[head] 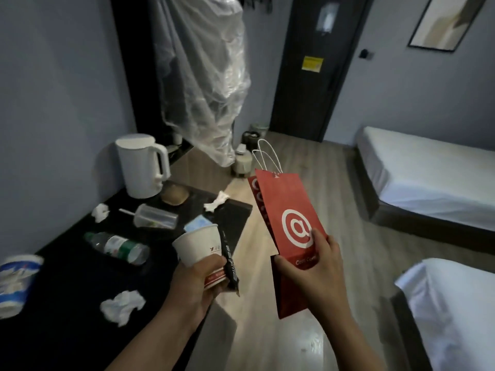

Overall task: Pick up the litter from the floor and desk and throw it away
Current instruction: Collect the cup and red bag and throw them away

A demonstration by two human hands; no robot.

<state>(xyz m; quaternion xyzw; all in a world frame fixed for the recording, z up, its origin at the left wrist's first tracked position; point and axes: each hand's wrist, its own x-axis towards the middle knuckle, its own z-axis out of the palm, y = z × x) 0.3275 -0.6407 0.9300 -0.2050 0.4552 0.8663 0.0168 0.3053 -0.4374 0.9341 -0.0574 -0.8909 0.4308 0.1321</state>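
My left hand [199,279] grips a white paper cup [198,245] together with a black wrapper [231,261], held over the desk's front edge. My right hand [312,266] holds a flat red paper bag [288,207] with white handles, above the floor. On the black desk [67,317] lie a crumpled tissue [123,306], a green-labelled plastic bottle [117,246], a clear plastic cup [156,216] on its side, another tissue [100,212] and a white scrap [217,201] near the far edge.
A white kettle [142,164] stands at the desk's back. A blue-and-white roll pack [16,282] sits at the left. A small bin [259,129] stands by the dark door [313,65]. Two white beds [434,170] fill the right side. Plastic sheeting [206,76] hangs ahead.
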